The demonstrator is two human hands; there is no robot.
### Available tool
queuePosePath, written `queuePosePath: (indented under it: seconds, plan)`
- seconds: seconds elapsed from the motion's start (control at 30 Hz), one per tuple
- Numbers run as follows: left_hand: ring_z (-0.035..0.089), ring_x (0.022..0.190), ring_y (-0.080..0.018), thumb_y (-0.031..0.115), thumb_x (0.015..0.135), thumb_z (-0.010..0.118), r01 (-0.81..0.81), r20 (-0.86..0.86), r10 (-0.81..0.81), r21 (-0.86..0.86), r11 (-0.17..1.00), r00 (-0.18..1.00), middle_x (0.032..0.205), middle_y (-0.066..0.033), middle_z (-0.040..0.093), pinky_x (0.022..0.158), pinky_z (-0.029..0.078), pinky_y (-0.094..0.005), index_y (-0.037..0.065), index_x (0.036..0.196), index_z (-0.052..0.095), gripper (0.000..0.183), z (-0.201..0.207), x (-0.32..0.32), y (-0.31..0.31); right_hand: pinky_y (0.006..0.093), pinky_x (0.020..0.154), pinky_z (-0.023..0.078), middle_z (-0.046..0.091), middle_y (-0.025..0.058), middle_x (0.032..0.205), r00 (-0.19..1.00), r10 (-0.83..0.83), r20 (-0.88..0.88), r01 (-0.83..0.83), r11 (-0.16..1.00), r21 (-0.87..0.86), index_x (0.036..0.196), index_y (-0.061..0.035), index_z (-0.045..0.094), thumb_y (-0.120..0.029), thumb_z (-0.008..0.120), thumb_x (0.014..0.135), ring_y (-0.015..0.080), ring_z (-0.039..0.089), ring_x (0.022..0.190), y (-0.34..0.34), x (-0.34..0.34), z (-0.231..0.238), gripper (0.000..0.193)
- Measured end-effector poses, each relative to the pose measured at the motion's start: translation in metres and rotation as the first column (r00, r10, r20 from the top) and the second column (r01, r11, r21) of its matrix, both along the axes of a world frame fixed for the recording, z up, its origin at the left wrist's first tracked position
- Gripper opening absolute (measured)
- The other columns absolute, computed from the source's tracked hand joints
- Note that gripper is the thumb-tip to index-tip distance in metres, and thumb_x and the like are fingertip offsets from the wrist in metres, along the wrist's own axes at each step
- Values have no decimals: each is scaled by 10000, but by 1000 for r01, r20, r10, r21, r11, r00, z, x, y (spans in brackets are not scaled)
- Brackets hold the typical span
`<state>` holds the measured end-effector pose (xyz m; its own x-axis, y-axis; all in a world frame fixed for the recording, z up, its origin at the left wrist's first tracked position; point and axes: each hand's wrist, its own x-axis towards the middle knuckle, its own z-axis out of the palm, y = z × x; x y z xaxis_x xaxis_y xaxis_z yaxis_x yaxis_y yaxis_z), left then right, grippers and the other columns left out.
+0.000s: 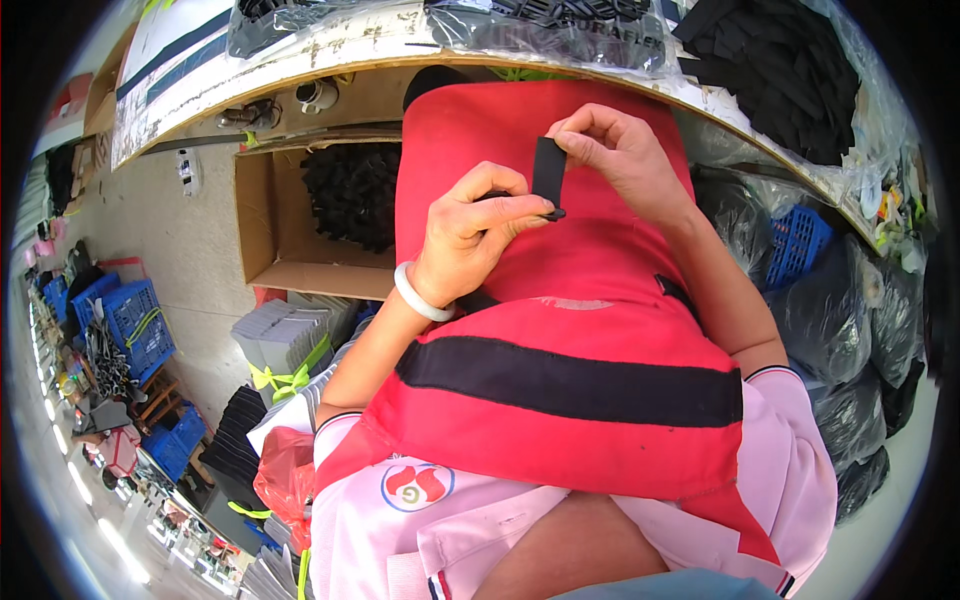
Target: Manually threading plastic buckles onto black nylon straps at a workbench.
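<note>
A short black strap [549, 172], flat and band-like, is stretched upright between my two hands above the red apron [600, 250] on my lap. My left hand [482, 220] pinches its lower end between thumb and forefinger, where a small dark piece also shows; I cannot tell whether that is part of the strap. The upper end is held between the thumb and fingertips of my right hand [622, 158]. A white bracelet [420, 295] circles my left wrist.
A worktable [390, 45] curves across the far side, bearing a heap of black straps [775, 70] and plastic bags. An open cardboard box [255, 215] with black pieces stands left of my lap. Dark plastic sacks [830, 310] and a blue basket [797, 245] lie to the right.
</note>
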<state>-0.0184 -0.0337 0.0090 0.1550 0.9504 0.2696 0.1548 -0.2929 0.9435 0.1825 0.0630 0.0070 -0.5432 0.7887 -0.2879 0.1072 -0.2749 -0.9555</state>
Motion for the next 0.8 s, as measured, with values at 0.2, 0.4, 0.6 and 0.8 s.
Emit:
queuePosePath:
  seconds: [0.2,0.4,0.6,0.8]
  plan:
    - [584,719,-122,-21,784,728,-14,0,14,17,1000,1000,901,-63,593,600,460,-231,40,968,735,194,-1,-2,-3,238,773,511,641,18,905,995,-61,-84,57,997,-44,974,-4,629,-102,643,923,81,609,842,-2,-2,1,112]
    - [618,780,-167,-90,772,698,-6,-59,3,-46,999,998,903,-68,606,658,501,-259,33,965,718,229,9,-13,-13,242,793,508,631,22,943,995,-40,-87,39,999,-22,981,-6,603,-66,646,896,96,617,875,-6,-17,-1,113]
    - [613,803,-109,-54,788,678,-463,-268,392,-300,834,880,995,-51,671,677,500,-249,21,1031,702,255,26,-89,-37,284,908,472,596,115,1145,971,237,17,-238,970,50,1229,-46,581,-158,619,933,138,593,1015,-16,-77,-18,319]
    - [597,659,-68,-32,821,654,-508,-94,539,-502,700,837,1290,-70,595,481,422,-174,72,1393,480,608,44,-110,-60,343,893,496,587,137,1258,861,494,122,-500,866,14,1246,-81,587,-274,614,939,230,626,1001,-14,-82,-22,363]
